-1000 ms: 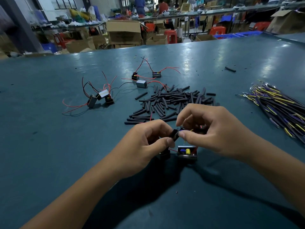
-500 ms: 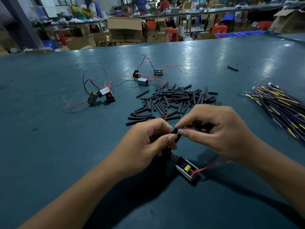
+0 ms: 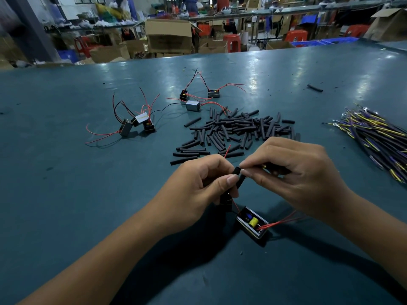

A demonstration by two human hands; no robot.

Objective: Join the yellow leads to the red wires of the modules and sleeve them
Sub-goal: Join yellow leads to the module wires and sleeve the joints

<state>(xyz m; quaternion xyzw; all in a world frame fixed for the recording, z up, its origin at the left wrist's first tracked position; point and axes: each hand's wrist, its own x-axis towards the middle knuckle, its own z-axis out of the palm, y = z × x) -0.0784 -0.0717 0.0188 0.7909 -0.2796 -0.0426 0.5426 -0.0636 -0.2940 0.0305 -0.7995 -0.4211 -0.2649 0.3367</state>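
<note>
A black sleeve (image 3: 239, 175) is being pinched by the left hand (image 3: 198, 186) and right hand (image 3: 295, 172), both clamped on it above the desk (image 3: 66, 194), seemingly so the joint is being covered; the module (image 3: 252, 225) is lying just below, tethered by its red wire (image 3: 236, 206)

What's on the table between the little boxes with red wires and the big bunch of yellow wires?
A pile of short black sleeves lies between the modules and the yellow leads, as the head view shows.
</note>
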